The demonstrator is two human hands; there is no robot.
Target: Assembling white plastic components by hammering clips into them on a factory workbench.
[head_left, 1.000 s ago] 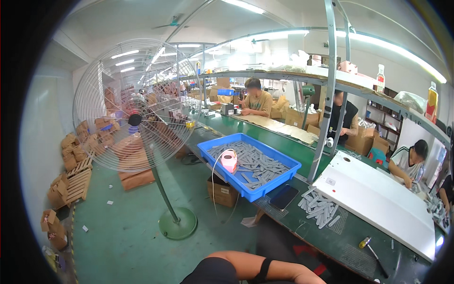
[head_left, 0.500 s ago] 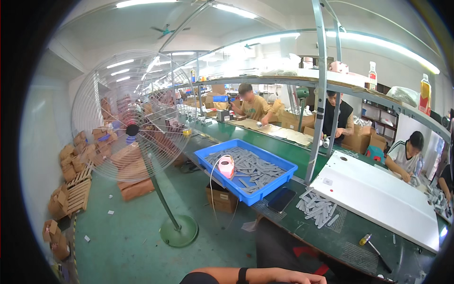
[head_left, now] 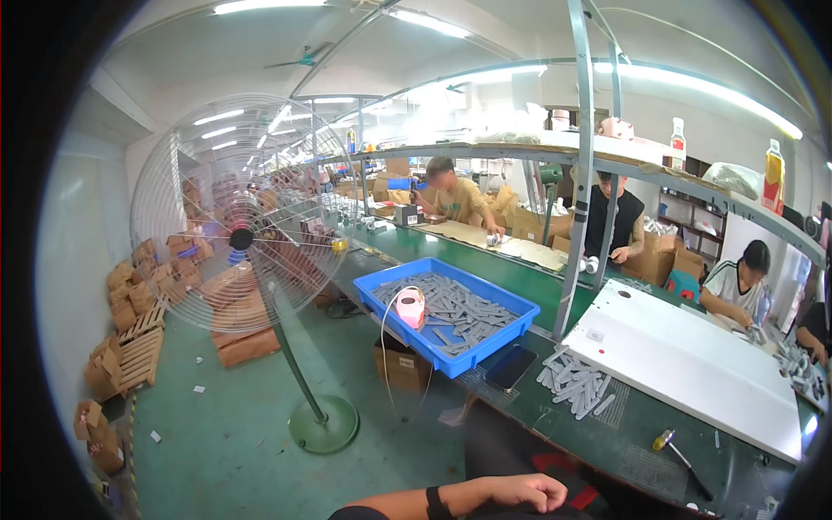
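My left hand [head_left: 530, 492] is curled into a loose fist low in the picture, in front of the bench edge over my dark-clad lap. A black band [head_left: 438, 503] circles that wrist. I see nothing in its fingers and it touches nothing on the bench. My right hand is out of view. Beyond, on the green bench [head_left: 555, 425], lie a dark phone [head_left: 510, 367] and a loose pile of grey flat strips [head_left: 574, 381]. A small hammer [head_left: 685, 464] with a yellowish head lies farther right.
A blue tray [head_left: 494, 348] holds many grey strips and a small pink-and-white device [head_left: 410, 305] with a white cord. A white panel [head_left: 693, 373] lies at right, beside a metal shelf post [head_left: 574, 217]. A big standing fan [head_left: 241, 238] stands left. Three co-workers sit across.
My left hand has risen slightly and drawn left, its fingers now curled in plain sight. The view has shifted a little. Co-workers' hands across the bench have moved.
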